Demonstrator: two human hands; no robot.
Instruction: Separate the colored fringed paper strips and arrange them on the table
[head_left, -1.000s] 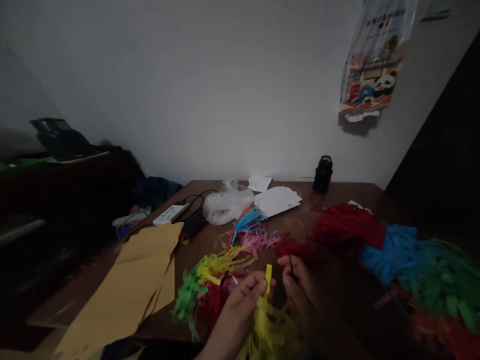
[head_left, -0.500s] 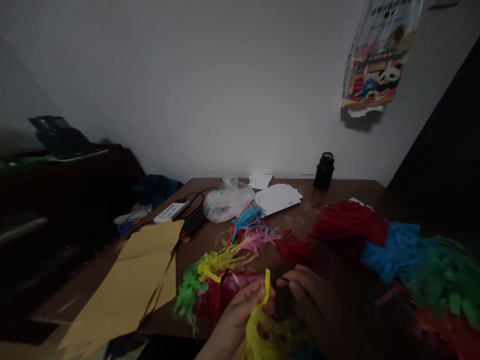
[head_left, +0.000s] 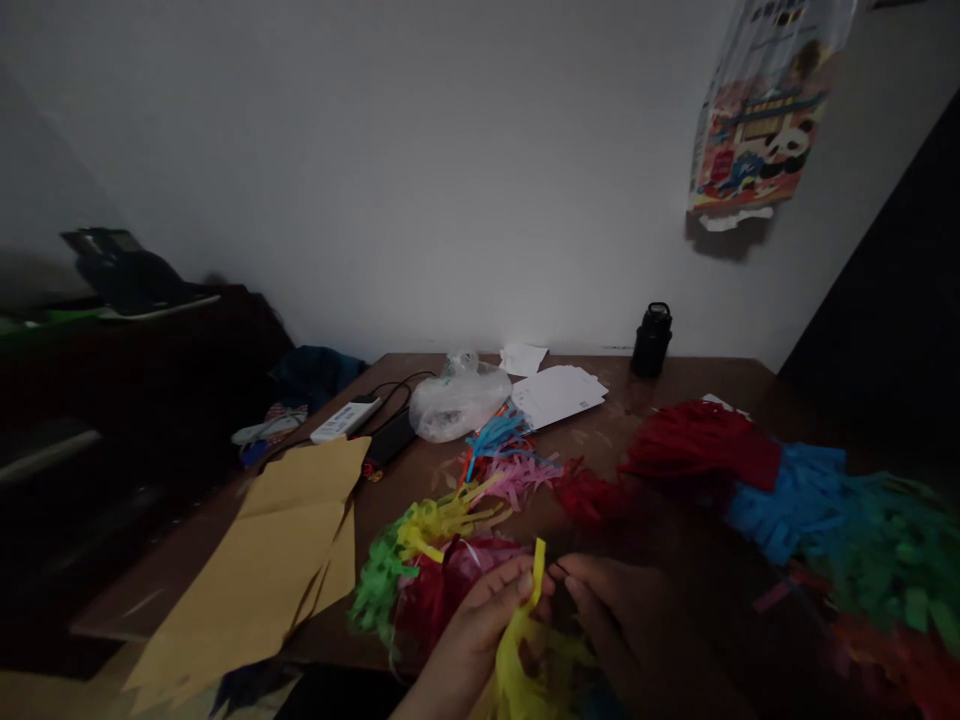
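Note:
My left hand (head_left: pixel 474 630) is closed on a yellow paper tassel (head_left: pixel 516 660). A narrow yellow strip stands up past its thumb, and loose fringe hangs below. Close beside it, my right hand (head_left: pixel 619 605) pinches a thin dark strand (head_left: pixel 556 568) between thumb and fingertip, almost touching the left fingertips. I cannot tell whether this is thread or wire. Just left of my hands lie a dark red tassel (head_left: pixel 429 604), a green tassel (head_left: pixel 379 580) and a yellow fringed bunch (head_left: pixel 435 520). The lower ends of the held tassel are dim.
Brown paper sheets (head_left: pixel 247 560) overhang the table's left front. Farther back are a power strip (head_left: pixel 345 420), a clear plastic bag (head_left: pixel 457 402), white papers (head_left: pixel 561 392) and a black bottle (head_left: pixel 652 342). Red (head_left: pixel 697 445), blue (head_left: pixel 784 500) and green (head_left: pixel 892 545) fringes spread along the right.
My right hand has moved left, bringing the dark strand up to my left fingertips. The left hand keeps its hold on the yellow tassel. The view has shifted slightly.

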